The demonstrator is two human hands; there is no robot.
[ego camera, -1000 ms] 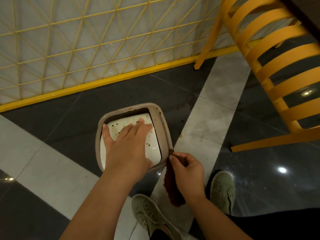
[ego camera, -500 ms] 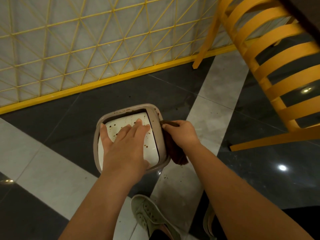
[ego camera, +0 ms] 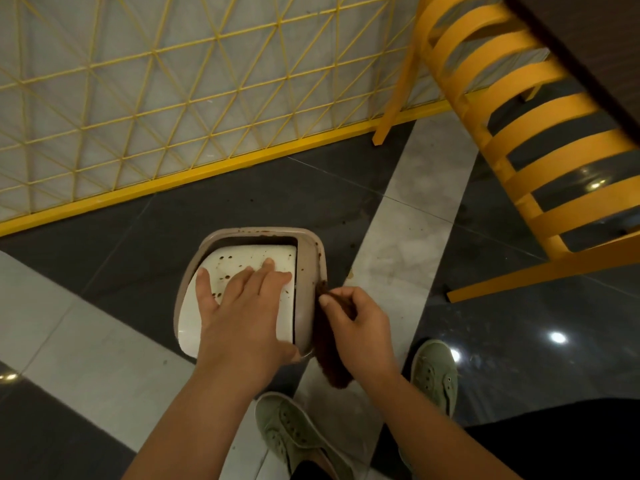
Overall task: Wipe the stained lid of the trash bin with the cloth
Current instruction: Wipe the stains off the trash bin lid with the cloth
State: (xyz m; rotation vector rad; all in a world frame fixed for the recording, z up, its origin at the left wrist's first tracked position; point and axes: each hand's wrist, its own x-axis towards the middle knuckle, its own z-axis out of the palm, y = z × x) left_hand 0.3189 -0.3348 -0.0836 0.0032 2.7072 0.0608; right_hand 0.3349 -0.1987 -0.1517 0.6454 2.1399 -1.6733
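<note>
A small trash bin stands on the floor below me, with a taupe rim (ego camera: 306, 261) and a white swing lid (ego camera: 249, 259) speckled with brown stains. My left hand (ego camera: 242, 313) lies flat on the white lid, fingers straight and spread. My right hand (ego camera: 356, 323) pinches a dark brown cloth (ego camera: 329, 362) against the rim's right side; the cloth hangs down past the bin's near right corner. Brown spots also dot the rim's far edge and right side.
A yellow slatted chair (ego camera: 526, 133) stands close on the right, one leg (ego camera: 543, 268) running along the floor near the bin. A yellow lattice fence (ego camera: 173, 109) lines the far side. My green shoes (ego camera: 294, 434) stand just behind the bin.
My right hand slid the cloth forward along the rim's right side, then back toward me to mid-rim. My left hand stayed flat on the white lid.
</note>
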